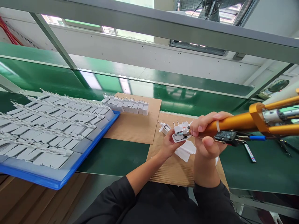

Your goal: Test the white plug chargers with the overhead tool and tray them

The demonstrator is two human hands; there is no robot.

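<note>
My left hand [169, 144] grips an open white plug charger housing [177, 137] with its hollow side turned toward the tool. My right hand [207, 132] is wrapped round an orange power tool [237, 123] that has a small black switch [225, 136] tied to it. The tool's metal tip reaches the housing; the exact contact point is hard to make out. Another white charger piece [164, 128] lies just behind my left hand. A white sheet of cloth or paper [187, 151] is below the hands on the cardboard [167, 169].
At left, a blue-rimmed tray [90, 150] holds several rows of white chargers [60, 124], pins up. Another row of chargers [133, 106] stands on a second cardboard sheet [137, 132]. A marker [249, 152] and dark-handled pliers [285, 147] lie at right. A metal rail [149, 21] crosses above.
</note>
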